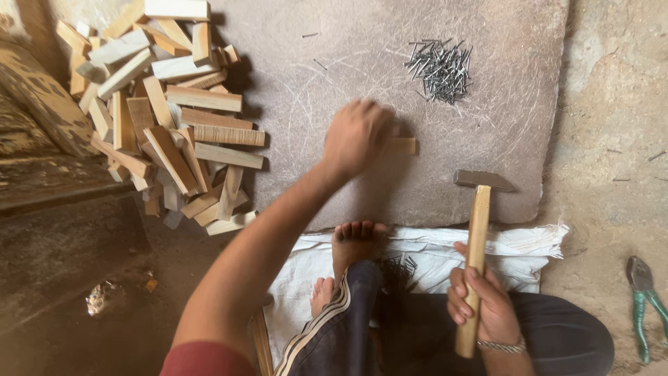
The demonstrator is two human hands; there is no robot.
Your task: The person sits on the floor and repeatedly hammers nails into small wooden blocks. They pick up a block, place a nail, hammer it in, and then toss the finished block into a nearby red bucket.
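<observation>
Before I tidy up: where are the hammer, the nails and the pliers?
hammer (477, 244): head view, on its wooden handle.
nails (440, 69): head view, middle of the pile.
pliers (639, 273): head view, on the metal jaws.

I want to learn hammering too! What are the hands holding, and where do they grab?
The right hand grips the hammer low on its wooden handle. The left hand rests on a small wood block on the stone slab.

The left hand (356, 136) pressed a small pale wooden block (402, 145) onto the grey stone slab (334, 42); the right hand (483, 303) gripped a wooden-handled steel hammer (477, 237).
</observation>
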